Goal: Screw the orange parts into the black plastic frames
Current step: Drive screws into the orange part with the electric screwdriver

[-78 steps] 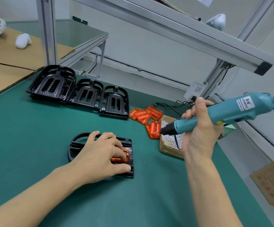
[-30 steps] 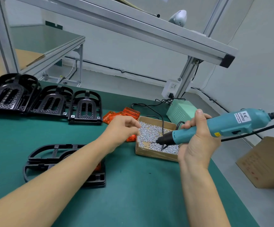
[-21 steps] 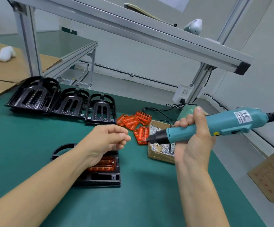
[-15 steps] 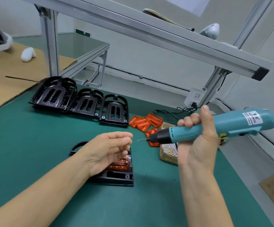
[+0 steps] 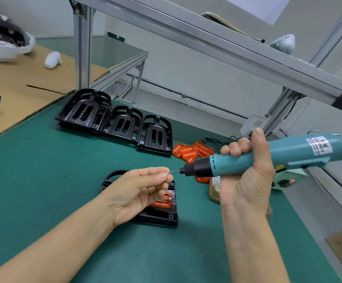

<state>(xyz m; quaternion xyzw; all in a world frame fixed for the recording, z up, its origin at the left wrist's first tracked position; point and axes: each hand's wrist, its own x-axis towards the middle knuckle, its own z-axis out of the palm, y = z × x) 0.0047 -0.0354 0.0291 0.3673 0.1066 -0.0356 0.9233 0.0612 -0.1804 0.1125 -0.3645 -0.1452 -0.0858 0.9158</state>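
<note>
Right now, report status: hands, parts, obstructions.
Left hand pinches small silver screw at bit tip. Right hand grips teal electric screwdriver. Orange part seated in black plastic frame, partly under left hand. Nothing blocking.

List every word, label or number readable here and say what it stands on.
White label on the teal electric screwdriver gripped by the right hand: printed, too blurred to read.
Marking on the pale green power box: too small to read.
Nothing else carries text.

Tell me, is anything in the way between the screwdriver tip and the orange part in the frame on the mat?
Yes. The left hand, pinching a screw at the screwdriver tip, hangs over the black frame and covers most of the orange part.
</note>
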